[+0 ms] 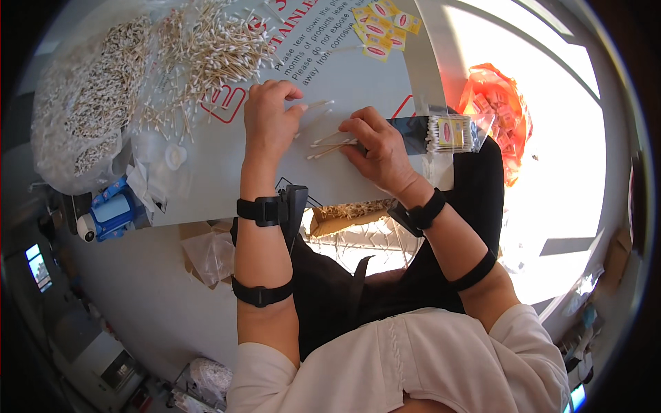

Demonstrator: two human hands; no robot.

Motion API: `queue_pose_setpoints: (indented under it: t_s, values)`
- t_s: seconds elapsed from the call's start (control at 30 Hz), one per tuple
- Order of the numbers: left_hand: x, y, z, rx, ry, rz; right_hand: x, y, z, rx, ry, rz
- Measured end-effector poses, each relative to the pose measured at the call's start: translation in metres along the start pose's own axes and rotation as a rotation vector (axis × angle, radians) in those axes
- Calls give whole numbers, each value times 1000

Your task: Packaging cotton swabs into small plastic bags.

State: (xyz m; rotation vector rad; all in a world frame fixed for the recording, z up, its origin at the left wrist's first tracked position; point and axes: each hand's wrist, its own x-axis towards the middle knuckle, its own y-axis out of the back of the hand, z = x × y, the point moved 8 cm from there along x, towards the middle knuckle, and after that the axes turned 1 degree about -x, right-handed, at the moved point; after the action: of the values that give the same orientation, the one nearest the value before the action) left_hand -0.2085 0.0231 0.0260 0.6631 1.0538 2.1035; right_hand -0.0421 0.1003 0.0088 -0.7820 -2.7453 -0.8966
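My left hand (270,117) is over the grey table with its fingers curled, and a cotton swab (321,104) sticks out to the right from its thumb tip. My right hand (379,146) pinches a few cotton swabs (332,146) between thumb and fingers, their white tips pointing left. Another loose swab lies between the two hands. Just right of my right hand, at the table edge, a clear packet of cotton swabs (434,134) bears a yellow label (451,133). Beyond my left hand spreads a big heap of loose swabs (220,51).
A large clear bag of swabs (96,96) stands at the left. Yellow cards (385,31) lie at the far right of the table (213,186). An orange-red bag (513,89) of packets sits beyond the right edge. A blue object (113,212) is at the left corner; below is a cardboard box (330,221).
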Motion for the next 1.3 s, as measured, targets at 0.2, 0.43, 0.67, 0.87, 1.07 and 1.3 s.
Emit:
queue_pose_setpoints:
  t_s: [0.2,0.43,0.67,0.87,1.07,1.3]
  values:
    - [9,-16,0,177,-85,-120,0,1,-3,13,29,-6]
    - [-2,12,-12,104,-79,48,-8,19,18,288,-141,221]
    - [-3,0,-8,209,-191,54,-7,18,18,258,-118,313]
    - [-45,24,8,-113,-32,-23,-8,23,25,310,-135,322]
    - [-91,3,3,-352,170,-135,-6,18,21,305,-163,240]
    - [-12,39,-26,185,-63,269,-5,16,19,271,-151,218]
